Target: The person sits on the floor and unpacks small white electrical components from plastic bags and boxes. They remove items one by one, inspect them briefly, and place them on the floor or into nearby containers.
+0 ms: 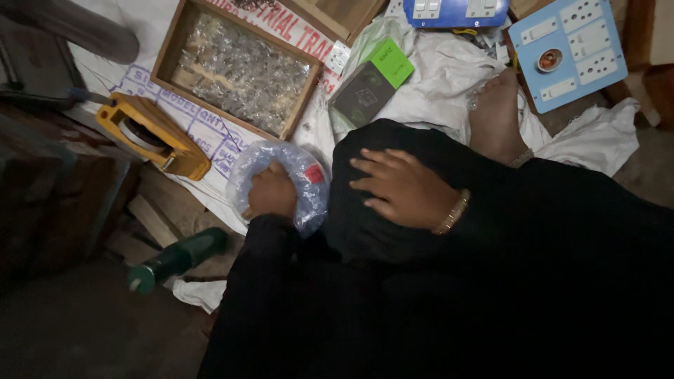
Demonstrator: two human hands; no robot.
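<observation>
Left hand inside a clear plastic bag on the floor sheet

The left hand (272, 191) is reaching closed into the clear plastic bag (309, 184) (contents not visible), which is lying just left of the knee; the right hand (401, 188) is resting open and flat on the black cloth (365, 231), close beside it.

Left hand (272, 191) in plastic bag (295, 168) — floor clutter
</observation>
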